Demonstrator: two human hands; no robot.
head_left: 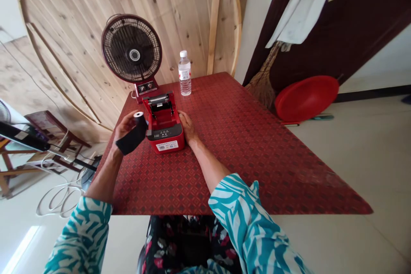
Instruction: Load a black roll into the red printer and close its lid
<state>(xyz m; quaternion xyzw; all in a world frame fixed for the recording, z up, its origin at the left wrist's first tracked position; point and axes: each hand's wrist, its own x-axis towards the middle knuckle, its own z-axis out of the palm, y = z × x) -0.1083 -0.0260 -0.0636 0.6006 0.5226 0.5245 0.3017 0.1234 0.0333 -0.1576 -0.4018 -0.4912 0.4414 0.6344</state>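
Observation:
My left hand (126, 127) is raised above the table's left side, shut on a black roll of paper (135, 137) with a white core at its upper end. A loose black strip seems to hang from the roll. Just right of it stands a red thermal label printer (164, 135) with its lid open and its paper bay facing up. My right hand (188, 126) rests on the table, touching the printer's right side, its fingers holding nothing. A white label sits on the printer's front.
A black desk fan (131, 49) and a bottled water (184, 72) stand behind the printer on the red patterned table (257, 154). A round wooden board (180, 21) stands behind. A broom (261, 81) and red plastic basin (306, 98) are on the floor right; white cables lie left.

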